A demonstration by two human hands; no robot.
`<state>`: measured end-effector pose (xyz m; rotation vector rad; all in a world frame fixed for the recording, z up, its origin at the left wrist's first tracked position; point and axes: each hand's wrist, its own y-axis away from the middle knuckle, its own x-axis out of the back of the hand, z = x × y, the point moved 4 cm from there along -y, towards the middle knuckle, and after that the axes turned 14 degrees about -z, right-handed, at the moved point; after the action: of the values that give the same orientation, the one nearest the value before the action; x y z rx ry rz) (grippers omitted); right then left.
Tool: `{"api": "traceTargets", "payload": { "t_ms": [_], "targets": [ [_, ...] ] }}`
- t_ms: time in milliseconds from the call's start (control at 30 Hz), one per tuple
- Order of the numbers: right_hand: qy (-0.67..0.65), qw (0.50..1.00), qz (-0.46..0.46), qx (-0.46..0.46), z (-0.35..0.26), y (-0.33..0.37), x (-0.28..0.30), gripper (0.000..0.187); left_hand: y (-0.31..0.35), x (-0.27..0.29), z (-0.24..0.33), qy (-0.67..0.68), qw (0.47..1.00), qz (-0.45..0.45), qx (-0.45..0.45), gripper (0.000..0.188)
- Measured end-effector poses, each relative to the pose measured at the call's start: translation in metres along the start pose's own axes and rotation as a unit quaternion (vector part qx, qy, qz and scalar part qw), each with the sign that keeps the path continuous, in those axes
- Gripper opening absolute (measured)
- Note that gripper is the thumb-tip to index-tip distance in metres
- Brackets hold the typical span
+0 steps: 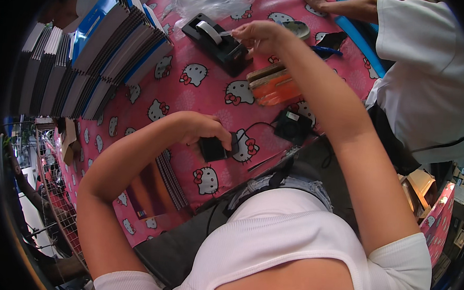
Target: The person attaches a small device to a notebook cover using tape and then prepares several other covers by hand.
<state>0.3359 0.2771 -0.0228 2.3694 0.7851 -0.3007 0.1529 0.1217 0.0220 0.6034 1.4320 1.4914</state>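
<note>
From where I stand, it looks like a small packing workshop: tall stacks of blue-and-grey bound books crowd the left edge of the pink cartoon-printed surface, a black plastic tape dispenser sits farther in, and a white-shirted co-worker reaches over its right side.

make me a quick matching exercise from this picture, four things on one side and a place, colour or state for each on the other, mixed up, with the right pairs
Things
1. left hand
2. right hand
3. book stacks
4. tablecloth

Descriptions
A. pink, with cat faces
B. at the tape strip by the black dispenser
C. picture's upper left
D. on a small black object

Pairs: 1-D, 2-B, 3-C, 4-A
</note>
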Motion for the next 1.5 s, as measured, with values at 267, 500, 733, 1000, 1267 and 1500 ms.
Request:
{"api": "traceTargets", "payload": {
  "t_ms": [267, 500, 733, 1000, 1267, 1500],
  "targets": [
    [0.143, 0.989, 0.034, 0.015, -0.014, 0.081, -0.041, 0.014, -0.001, 0.002, -0.002, -0.005, 1.000, -0.004, -0.005, 0.059],
    [0.316, 0.939, 0.132, -0.012, 0.009, 0.084, -0.030, 0.009, 0.004, -0.003, 0.003, -0.010, 1.000, -0.017, -0.004, 0.059],
    [0.227, 0.956, 0.146, 0.112, 0.032, 0.080, -0.048, 0.022, 0.000, 0.001, -0.001, -0.013, 1.000, -0.024, -0.010, 0.058],
    [-0.101, 0.964, 0.194, 0.148, 0.012, 0.071, -0.066, 0.027, -0.003, 0.003, -0.004, -0.028, 0.999, -0.015, -0.022, 0.057],
    [-0.240, 0.957, 0.051, 0.153, 0.012, 0.053, -0.050, 0.033, 0.001, -0.001, -0.002, -0.024, 0.998, -0.037, -0.037, 0.060],
    [-0.195, 0.960, 0.067, 0.189, 0.022, 0.044, -0.062, 0.012, -0.002, 0.002, -0.005, -0.026, 0.998, -0.042, -0.038, 0.059]
  ]
}}
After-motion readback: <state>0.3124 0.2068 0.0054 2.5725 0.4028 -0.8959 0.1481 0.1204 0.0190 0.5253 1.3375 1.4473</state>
